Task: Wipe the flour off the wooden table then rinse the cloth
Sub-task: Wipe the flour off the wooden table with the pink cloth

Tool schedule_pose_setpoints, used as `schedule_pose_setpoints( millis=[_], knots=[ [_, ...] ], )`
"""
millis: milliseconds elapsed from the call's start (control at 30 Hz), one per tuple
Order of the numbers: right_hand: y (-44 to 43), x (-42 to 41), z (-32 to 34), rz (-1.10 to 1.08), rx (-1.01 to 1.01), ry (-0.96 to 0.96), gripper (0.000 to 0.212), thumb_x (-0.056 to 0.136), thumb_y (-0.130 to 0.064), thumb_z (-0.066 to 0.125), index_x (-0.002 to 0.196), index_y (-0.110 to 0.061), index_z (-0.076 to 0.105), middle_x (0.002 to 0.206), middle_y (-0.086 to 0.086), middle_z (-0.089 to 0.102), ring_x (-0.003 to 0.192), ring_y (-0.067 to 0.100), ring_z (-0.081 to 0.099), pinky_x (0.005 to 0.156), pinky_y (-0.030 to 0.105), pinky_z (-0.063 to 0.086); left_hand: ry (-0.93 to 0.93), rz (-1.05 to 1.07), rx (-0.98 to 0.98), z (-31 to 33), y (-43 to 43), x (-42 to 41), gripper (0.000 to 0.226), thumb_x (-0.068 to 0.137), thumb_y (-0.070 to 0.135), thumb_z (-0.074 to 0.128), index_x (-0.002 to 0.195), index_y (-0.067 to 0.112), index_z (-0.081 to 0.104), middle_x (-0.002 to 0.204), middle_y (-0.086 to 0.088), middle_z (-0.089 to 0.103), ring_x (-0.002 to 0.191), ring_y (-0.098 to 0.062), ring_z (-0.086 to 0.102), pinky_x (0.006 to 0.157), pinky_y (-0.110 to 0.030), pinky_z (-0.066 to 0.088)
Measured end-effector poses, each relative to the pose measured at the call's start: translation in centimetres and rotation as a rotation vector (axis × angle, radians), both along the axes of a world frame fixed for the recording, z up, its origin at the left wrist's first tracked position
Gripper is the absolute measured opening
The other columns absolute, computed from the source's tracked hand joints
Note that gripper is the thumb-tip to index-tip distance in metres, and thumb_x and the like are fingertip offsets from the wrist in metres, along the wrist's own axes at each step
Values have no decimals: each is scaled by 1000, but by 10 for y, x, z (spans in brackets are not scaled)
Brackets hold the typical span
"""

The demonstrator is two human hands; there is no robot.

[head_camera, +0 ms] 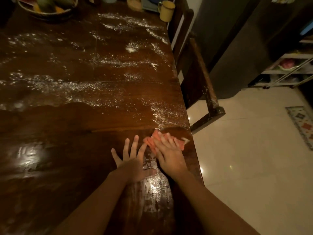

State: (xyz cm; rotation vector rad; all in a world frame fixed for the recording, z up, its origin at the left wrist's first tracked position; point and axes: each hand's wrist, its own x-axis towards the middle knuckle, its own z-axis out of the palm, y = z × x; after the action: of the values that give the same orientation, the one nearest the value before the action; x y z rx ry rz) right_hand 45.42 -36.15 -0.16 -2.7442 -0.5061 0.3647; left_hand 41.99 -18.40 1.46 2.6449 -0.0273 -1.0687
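Observation:
A dark wooden table (50,141) fills the left of the view. White flour (94,89) lies scattered in streaks across its middle and far part. An orange cloth (150,140) lies flat near the table's right edge, and my right hand (169,155) presses down on it with fingers spread. My left hand (133,160) rests flat on the bare wood just left of the cloth, fingers apart, holding nothing. The near part of the table looks wet and shiny with smears.
A yellow mug (166,11) stands at the far right corner. A basket of fruit (47,5) sits at the far left. A dark wooden chair (201,78) stands against the table's right side. Pale tiled floor (245,158) and a patterned mat (303,124) lie to the right.

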Motion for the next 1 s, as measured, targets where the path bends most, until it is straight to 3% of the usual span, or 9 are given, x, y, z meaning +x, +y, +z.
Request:
schedule_pose_setpoints(
  millis=[133,300,400,533,633,700,800,933,1000],
  knots=[
    [-47,17,7,186,-36,29,47,106,-45,30,152,-52,22,161,-20,12,151,8,2,124,39,2,-96,64,-56,-6,2,-6,122,70,94,33,136,28,-45,147,9,-51,135,-24,-47,100,-73,-22],
    [-11,49,9,-329,-59,1,54,105,-30,40,154,-45,22,165,-9,12,154,26,6,124,50,2,-160,131,-105,-8,1,-9,122,72,91,41,142,30,-40,143,17,-51,139,-20,-40,101,-68,-26],
    [13,46,9,-299,33,44,57,103,-29,42,155,-42,20,166,-6,6,154,30,0,123,49,-3,-322,370,-208,-3,-11,-7,100,82,66,58,154,35,-3,162,16,-11,150,-20,-15,109,-60,-23],
    [-11,57,43,61,72,272,58,100,-30,47,153,-46,27,166,-8,13,153,30,11,123,44,7,-594,573,-166,12,-60,12,59,90,45,53,145,30,36,146,-1,42,139,-25,32,114,-52,19],
    [-48,83,94,229,111,301,52,101,-24,47,147,-47,39,149,-3,49,139,31,41,120,42,29,-565,532,-36,7,-113,32,73,88,56,34,153,24,25,155,-13,31,143,-33,26,115,-58,18],
    [-77,104,126,363,119,143,46,100,-19,47,143,-36,50,136,-2,61,138,20,43,124,29,9,-502,628,15,0,-142,51,80,94,57,36,158,22,4,162,-19,12,149,-37,13,116,-61,12],
    [-106,132,155,561,206,136,42,99,-6,47,138,-17,56,133,2,62,131,5,36,108,3,-15,-376,684,86,-3,-165,85,88,97,58,36,154,20,-20,162,-20,-17,150,-38,-11,118,-63,2],
    [-126,144,143,1074,9,106,35,94,-10,52,126,-17,66,130,3,64,148,23,23,126,43,6,-358,553,185,-3,-164,129,87,99,51,42,156,19,-16,161,-19,-22,150,-37,-14,118,-59,0],
    [-128,147,140,1114,8,77,31,94,-14,51,119,-18,69,122,0,68,140,21,37,123,42,15,-385,493,201,-4,-158,139,74,104,37,38,156,19,-11,163,-16,-18,150,-33,-15,121,-57,5]
  ],
)
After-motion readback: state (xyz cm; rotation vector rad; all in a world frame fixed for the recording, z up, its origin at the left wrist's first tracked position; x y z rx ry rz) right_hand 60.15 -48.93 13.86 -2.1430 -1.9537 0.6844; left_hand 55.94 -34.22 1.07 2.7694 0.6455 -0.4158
